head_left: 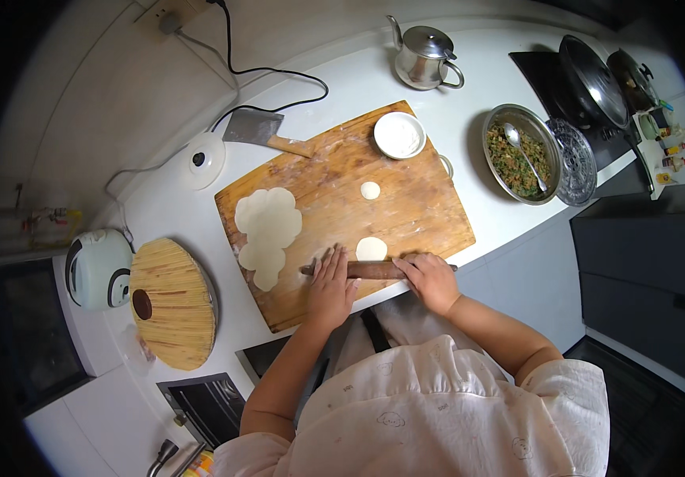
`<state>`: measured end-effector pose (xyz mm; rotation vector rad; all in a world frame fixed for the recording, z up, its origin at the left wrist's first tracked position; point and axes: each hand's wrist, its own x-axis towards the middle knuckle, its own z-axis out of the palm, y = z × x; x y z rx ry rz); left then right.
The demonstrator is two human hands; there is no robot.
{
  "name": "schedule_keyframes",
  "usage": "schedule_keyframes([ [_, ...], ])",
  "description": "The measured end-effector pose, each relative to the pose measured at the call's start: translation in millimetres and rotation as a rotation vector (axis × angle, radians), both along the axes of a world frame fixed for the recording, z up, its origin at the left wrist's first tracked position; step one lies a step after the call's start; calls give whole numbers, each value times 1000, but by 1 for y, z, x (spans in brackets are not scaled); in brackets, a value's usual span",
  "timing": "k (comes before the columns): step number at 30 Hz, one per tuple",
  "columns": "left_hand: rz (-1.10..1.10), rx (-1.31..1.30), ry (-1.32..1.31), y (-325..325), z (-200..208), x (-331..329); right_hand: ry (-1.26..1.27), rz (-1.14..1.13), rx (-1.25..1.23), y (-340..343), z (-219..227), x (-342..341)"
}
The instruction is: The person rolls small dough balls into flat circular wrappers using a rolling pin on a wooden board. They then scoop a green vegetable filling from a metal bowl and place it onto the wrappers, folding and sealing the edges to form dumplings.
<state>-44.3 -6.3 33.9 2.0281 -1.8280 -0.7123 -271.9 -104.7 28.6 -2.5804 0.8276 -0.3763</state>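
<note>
A dark wooden rolling pin (374, 270) lies across the near edge of the wooden board (406, 215). My left hand (330, 284) rests flat over its left part, fingers stretched out past the pin. My right hand (431, 282) is closed over its right part. Just beyond the pin, partly hidden by it, is a round dough wrapper (371, 250). Farther off sits a smaller dough disc (369, 190). At the left of the board, several flat wrappers (267, 230) overlap in a pile. A white bowl of flour (400, 135) stands at the board's far right corner.
A cleaver (267, 131) lies across the board's far left edge. To the right are a metal bowl of filling (509, 171) with a spoon and a clear lid (577, 167). Behind stands a metal kettle (425, 60); at left, a round straw-coloured cover (172, 306) and a rice cooker (98, 270).
</note>
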Motion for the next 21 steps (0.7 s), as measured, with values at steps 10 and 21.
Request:
schedule_keyframes([
  [10, 222, -113, -412, -67, -28, 21, 50, -69, -153, -78, 2, 63],
  [21, 227, -92, 5, -50, -1, 4, 39, 24, 77, -4, -7, 9],
])
